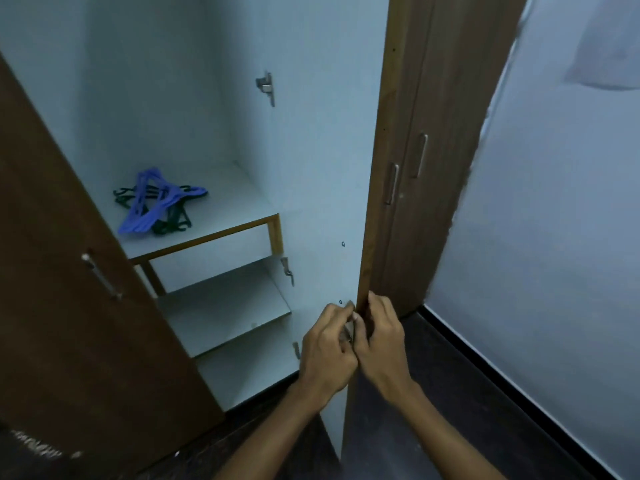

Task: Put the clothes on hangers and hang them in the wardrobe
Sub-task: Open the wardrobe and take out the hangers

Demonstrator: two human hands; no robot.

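Both hands meet at the edge of the open wardrobe door (329, 168), low down near the floor.

The left hand (327, 344) curls its fingers on the door's pale inner face, the right hand (382, 336) wraps the brown edge from the other side, and both pinch a small metal fitting (349, 330) between them. Up and well to the left of the hands, a heap of blue and dark hangers (156, 206) lies on a wardrobe shelf (221, 209).

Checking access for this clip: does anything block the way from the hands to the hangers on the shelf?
Nothing visible does. The blue and dark green plastic hangers lie on an open shelf; both hands grip the open wooden door's edge, off to the right.
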